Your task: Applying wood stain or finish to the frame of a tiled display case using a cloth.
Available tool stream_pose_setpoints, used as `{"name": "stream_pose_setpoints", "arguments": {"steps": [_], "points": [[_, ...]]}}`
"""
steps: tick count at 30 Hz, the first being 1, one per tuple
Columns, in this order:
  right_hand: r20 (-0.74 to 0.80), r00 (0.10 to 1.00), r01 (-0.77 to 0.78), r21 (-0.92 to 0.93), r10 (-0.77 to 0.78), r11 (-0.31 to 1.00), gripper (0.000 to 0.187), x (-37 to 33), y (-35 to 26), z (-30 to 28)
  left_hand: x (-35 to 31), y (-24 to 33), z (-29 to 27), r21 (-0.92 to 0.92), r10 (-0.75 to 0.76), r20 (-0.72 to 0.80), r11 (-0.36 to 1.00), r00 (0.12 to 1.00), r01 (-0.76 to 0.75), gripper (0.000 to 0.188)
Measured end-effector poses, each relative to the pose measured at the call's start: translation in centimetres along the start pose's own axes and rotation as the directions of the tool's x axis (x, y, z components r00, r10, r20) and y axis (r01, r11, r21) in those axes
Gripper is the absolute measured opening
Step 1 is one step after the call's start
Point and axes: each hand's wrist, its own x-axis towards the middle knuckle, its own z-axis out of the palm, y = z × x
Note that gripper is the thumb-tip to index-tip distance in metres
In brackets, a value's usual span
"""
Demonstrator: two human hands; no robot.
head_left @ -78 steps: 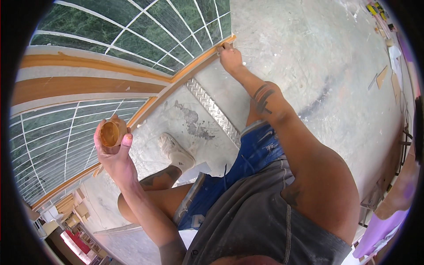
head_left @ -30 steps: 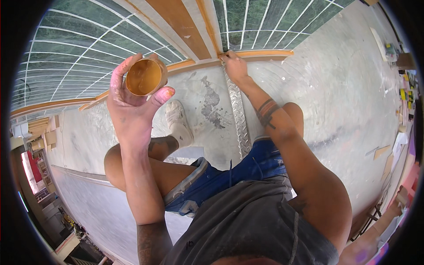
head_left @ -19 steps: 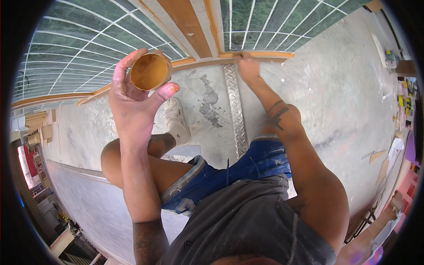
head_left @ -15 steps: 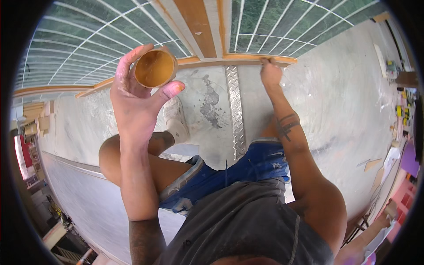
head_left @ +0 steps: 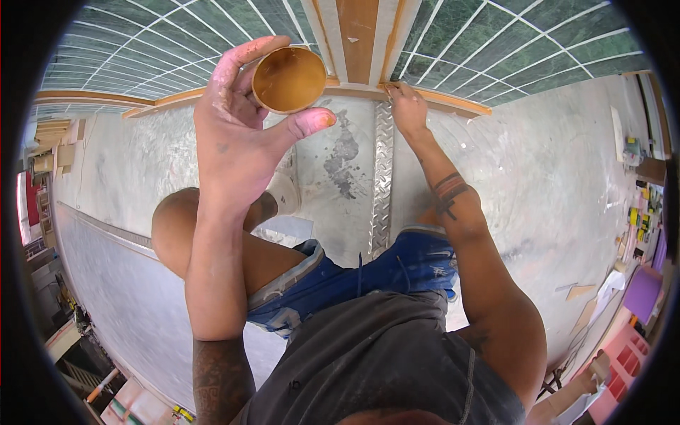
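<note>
My left hand (head_left: 237, 152) is wrapped round a small round cup (head_left: 289, 79), its open top toward me. Amber-brown liquid or stain coats the inside. Pink smears mark the fingers, and the thumb tip has an orange spot. To the right of the cup, my right hand (head_left: 409, 110) is closed at the foot of an upright brown wooden post (head_left: 358, 42), against the orange-brown lower rail (head_left: 450, 103). Its fingertips are pinched together; whatever they hold is too small or hidden to make out.
Dark green panels with white grid lines (head_left: 489, 42) flank the post. A metal tread-plate strip (head_left: 382, 170) crosses the stained grey floor (head_left: 531, 184). My bent leg (head_left: 173, 230) is at left. Clutter, including a purple container (head_left: 643, 294) and a pink rack (head_left: 627, 361), lines the right side.
My right hand has slid left along the rail to the foot of the post. My left hand has carried the cup up and right, and the whole view has shifted slightly.
</note>
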Motion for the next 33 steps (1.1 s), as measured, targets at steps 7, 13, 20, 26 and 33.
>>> {"name": "stream_pose_setpoints", "arguments": {"steps": [7,13,20,26,33], "points": [[0.110,0.991,0.096,-0.190,-0.076,0.977,0.027,0.1,-0.1,0.8,-0.1,-0.1,-0.2,0.018,0.001,-0.012,1.000,1.000,0.000,0.076],[0.183,0.961,-0.143,-0.307,0.206,0.941,0.018,-1.1,1.5,-1.7,-0.3,-0.6,-1.2,0.022,0.024,0.001,0.999,1.000,-0.024,0.080],[0.034,0.997,-0.061,-0.158,0.067,0.986,0.020,-0.8,0.3,-0.2,-0.3,-0.3,-0.8,-0.008,0.003,0.013,1.000,1.000,-0.003,0.080],[0.088,0.993,0.086,-0.109,-0.077,0.990,0.024,-0.1,0.1,1.8,-0.3,-0.5,-0.9,0.006,0.033,0.011,0.999,0.999,-0.033,0.080],[0.120,0.985,-0.095,-0.230,0.125,0.968,0.022,-2.0,2.6,-0.8,-0.3,-0.3,-0.9,0.007,0.042,0.017,0.999,0.999,-0.042,0.077]]}}
